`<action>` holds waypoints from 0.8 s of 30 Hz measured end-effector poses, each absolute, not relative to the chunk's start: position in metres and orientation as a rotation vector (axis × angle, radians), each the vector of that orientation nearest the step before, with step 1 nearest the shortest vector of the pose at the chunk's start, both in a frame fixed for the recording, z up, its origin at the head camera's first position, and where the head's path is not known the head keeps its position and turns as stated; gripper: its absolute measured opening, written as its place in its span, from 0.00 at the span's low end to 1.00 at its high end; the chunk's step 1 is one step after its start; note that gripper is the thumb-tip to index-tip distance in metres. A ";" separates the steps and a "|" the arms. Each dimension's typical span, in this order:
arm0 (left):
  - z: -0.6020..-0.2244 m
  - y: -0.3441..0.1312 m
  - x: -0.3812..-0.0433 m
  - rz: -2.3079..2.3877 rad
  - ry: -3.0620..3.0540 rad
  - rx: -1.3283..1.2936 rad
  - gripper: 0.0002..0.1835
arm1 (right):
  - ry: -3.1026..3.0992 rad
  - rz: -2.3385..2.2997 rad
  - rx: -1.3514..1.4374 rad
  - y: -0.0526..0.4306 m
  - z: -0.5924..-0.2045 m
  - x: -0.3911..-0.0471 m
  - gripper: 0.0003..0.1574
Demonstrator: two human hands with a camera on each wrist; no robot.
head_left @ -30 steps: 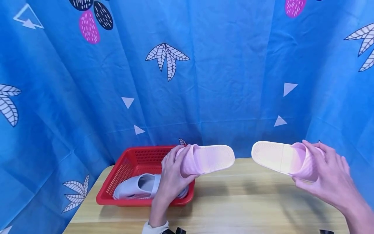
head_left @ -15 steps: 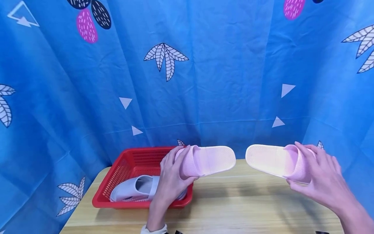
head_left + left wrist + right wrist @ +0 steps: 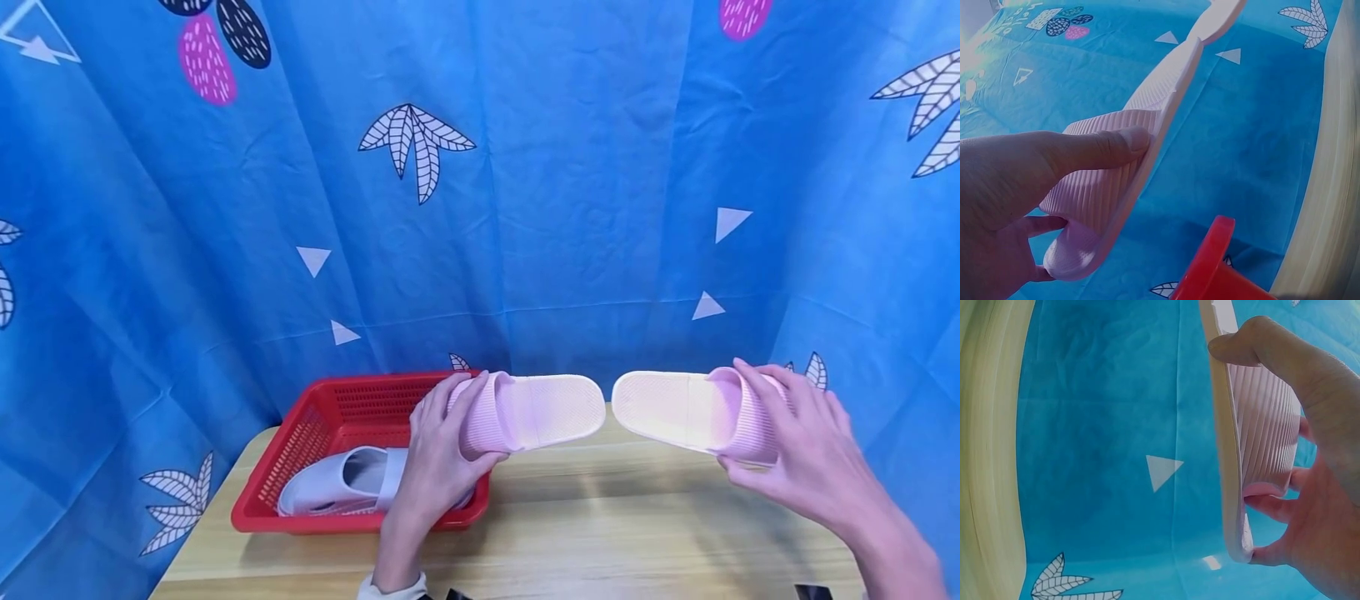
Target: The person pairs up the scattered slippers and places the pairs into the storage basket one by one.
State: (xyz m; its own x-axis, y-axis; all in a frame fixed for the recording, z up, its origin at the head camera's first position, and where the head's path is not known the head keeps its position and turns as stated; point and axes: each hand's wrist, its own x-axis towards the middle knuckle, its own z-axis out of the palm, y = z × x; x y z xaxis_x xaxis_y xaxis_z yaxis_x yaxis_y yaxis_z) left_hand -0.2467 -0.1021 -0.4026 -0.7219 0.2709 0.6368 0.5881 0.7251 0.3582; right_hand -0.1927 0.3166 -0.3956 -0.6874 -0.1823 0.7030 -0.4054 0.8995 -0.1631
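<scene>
Two pink slide slippers with ribbed straps are held up above the table, heel ends facing each other with a narrow gap in the head view. My left hand [image 3: 435, 458] grips the left slipper [image 3: 555, 408] round its strap, thumb on the ribbing beside the sole's edge in the left wrist view. With my right hand [image 3: 802, 450] I hold the right slipper [image 3: 667, 408] across its strap, thumb at the sole's edge in the right wrist view. Behind my left wrist, a pale grey shoe [image 3: 322, 487] lies in a red basket [image 3: 251, 508], partly hidden by that arm.
The basket stands on the left of a light wooden table [image 3: 600, 542]. A blue patterned curtain [image 3: 570, 208] hangs behind and along both sides. In the left wrist view, the basket's red rim [image 3: 1207, 262] is below the left slipper.
My right hand has brought its slipper leftward, so the gap between the two heel ends has narrowed. The left hand keeps its hold nearly in place. The head view has shifted slightly.
</scene>
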 end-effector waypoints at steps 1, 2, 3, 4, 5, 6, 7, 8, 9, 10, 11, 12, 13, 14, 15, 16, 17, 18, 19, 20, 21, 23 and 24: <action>-0.402 -0.102 -0.246 -0.752 -2.367 -0.655 0.58 | -2.335 0.398 0.423 0.316 -0.395 -0.193 0.74; -0.402 -0.102 -0.246 -0.752 -2.366 -0.659 0.58 | -2.337 0.398 0.428 0.316 -0.395 -0.193 0.73; -0.402 -0.102 -0.246 -0.753 -2.364 -0.663 0.58 | -2.340 0.398 0.431 0.315 -0.395 -0.193 0.73; -0.402 -0.101 -0.245 -0.755 -2.362 -0.666 0.57 | -2.344 0.399 0.432 0.315 -0.395 -0.193 0.73; -0.401 -0.101 -0.245 -0.754 -2.361 -0.669 0.57 | -2.348 0.400 0.434 0.314 -0.395 -0.193 0.73; -0.401 -0.101 -0.244 -0.755 -2.361 -0.671 0.57 | -2.352 0.402 0.435 0.313 -0.395 -0.193 0.73; -0.401 -0.100 -0.244 -0.755 -2.360 -0.673 0.57 | -2.355 0.404 0.437 0.313 -0.395 -0.192 0.73; -0.401 -0.100 -0.244 -0.756 -2.360 -0.676 0.57 | -2.358 0.402 0.439 0.312 -0.395 -0.192 0.73; -0.401 -0.099 -0.243 -0.759 -2.360 -0.677 0.57 | -2.359 0.402 0.439 0.311 -0.394 -0.192 0.73; -0.400 -0.099 -0.243 -0.761 -2.360 -0.678 0.57 | -2.361 0.404 0.440 0.311 -0.394 -0.192 0.73; -0.400 -0.099 -0.243 -0.763 -2.360 -0.680 0.57 | -2.362 0.403 0.442 0.310 -0.394 -0.192 0.73; -0.400 -0.098 -0.243 -0.766 -2.359 -0.682 0.57 | -2.362 0.404 0.445 0.309 -0.394 -0.192 0.73; -0.399 -0.098 -0.242 -0.769 -2.358 -0.683 0.57 | -2.362 0.405 0.449 0.309 -0.393 -0.192 0.73; -0.399 -0.097 -0.242 -0.772 -2.358 -0.683 0.57 | -2.361 0.403 0.452 0.308 -0.393 -0.192 0.73; -0.399 -0.097 -0.242 -0.772 -2.358 -0.684 0.57 | -2.361 0.402 0.457 0.307 -0.393 -0.192 0.73; -0.399 -0.097 -0.242 -0.771 -2.359 -0.686 0.57 | -2.361 0.401 0.463 0.306 -0.392 -0.192 0.73; -0.399 -0.096 -0.242 -0.768 -2.362 -0.685 0.57 | -2.360 0.399 0.470 0.305 -0.392 -0.192 0.73; -0.399 -0.096 -0.241 -0.766 -2.364 -0.687 0.57 | -2.360 0.400 0.474 0.304 -0.392 -0.192 0.73; -0.399 -0.096 -0.241 -0.765 -2.367 -0.689 0.57 | -2.361 0.400 0.476 0.303 -0.392 -0.192 0.73; -0.399 -0.095 -0.241 -0.762 -2.369 -0.690 0.57 | -2.362 0.397 0.478 0.302 -0.391 -0.192 0.73; -0.399 -0.095 -0.241 -0.757 -2.372 -0.691 0.57 | -2.365 0.400 0.479 0.301 -0.391 -0.192 0.73; -0.400 -0.093 -0.240 -0.748 -2.374 -0.695 0.57 | -2.369 0.397 0.480 0.299 -0.391 -0.192 0.73; -0.400 -0.092 -0.240 -0.745 -2.374 -0.698 0.57 | -2.373 0.395 0.480 0.298 -0.391 -0.191 0.73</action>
